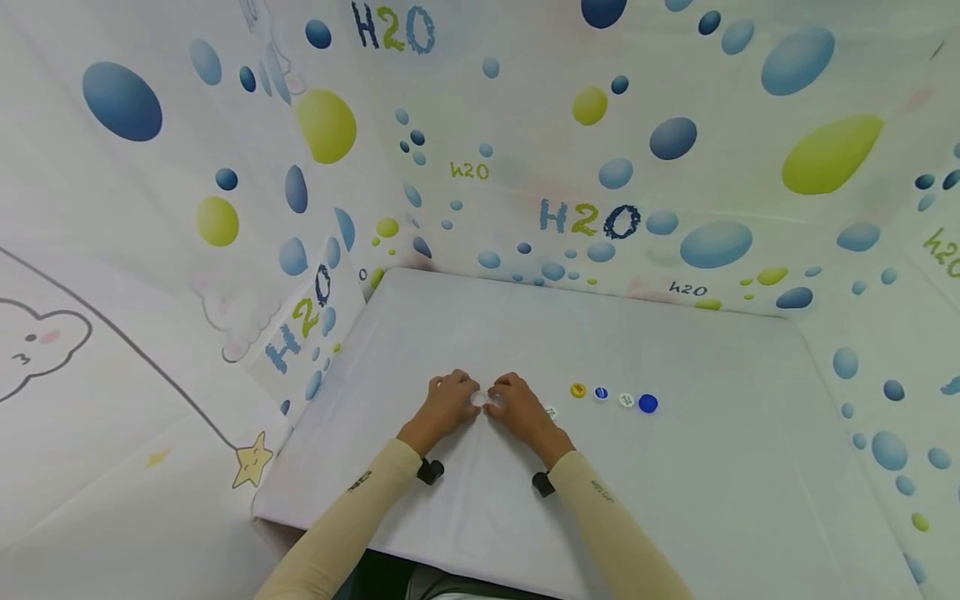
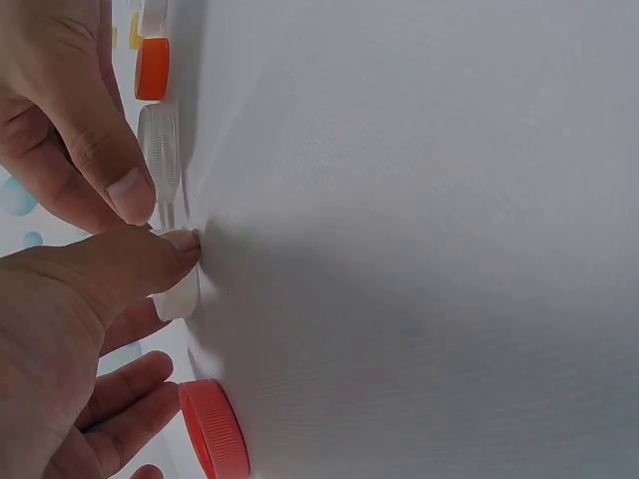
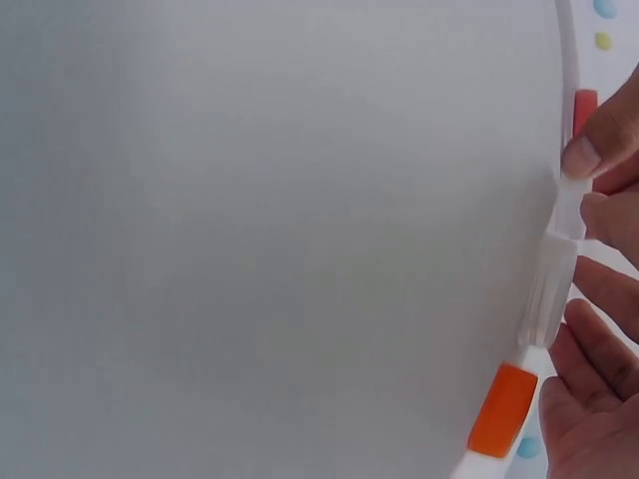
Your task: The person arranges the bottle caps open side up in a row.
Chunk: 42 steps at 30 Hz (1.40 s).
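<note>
Several screw caps lie in a row on the white-covered table (image 1: 675, 483). At the row's left part, my left hand (image 1: 450, 400) pinches a whitish translucent cap (image 1: 480, 399), its thumb on the near side. My right hand (image 1: 522, 412) meets it from the right, thumb and finger at the same cap's edge; its other fingers are partly extended. A clear ribbed cap (image 3: 549, 289) stands beside it, close to the right fingers. An orange cap (image 3: 502, 411) follows on the right. Near the left hand's loose fingers sits a red cap (image 2: 215, 429).
Farther right in the row are a yellow cap (image 1: 577, 390), a blue-and-white cap (image 1: 602, 393), a white cap (image 1: 626, 401) and a dark blue cap (image 1: 648, 403). A patterned curtain (image 1: 525, 167) surrounds the table at the back and sides.
</note>
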Each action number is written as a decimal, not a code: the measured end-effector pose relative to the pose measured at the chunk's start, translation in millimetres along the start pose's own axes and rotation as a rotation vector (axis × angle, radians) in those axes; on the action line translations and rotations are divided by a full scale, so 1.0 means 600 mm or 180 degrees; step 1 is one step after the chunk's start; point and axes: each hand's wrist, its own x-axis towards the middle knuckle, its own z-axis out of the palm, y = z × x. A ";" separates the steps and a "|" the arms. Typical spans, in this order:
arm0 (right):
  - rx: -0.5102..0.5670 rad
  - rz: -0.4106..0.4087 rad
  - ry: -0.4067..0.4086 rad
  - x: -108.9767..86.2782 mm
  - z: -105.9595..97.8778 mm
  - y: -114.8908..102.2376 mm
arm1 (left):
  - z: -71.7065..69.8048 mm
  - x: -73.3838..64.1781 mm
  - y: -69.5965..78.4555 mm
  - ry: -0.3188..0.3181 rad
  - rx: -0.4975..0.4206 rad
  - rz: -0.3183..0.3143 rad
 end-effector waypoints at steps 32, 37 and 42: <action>0.0142 0.0096 -0.0067 -0.034 -0.039 0.026 | 0.001 0.013 0.042 -0.0193 0.0061 0.0271; 0.0096 0.0041 -0.0069 -0.036 -0.041 0.026 | -0.001 0.013 0.047 -0.0157 0.0072 0.0307; 0.0061 0.0028 -0.0047 -0.039 -0.045 0.025 | 0.000 0.017 0.051 -0.0165 0.0106 0.0317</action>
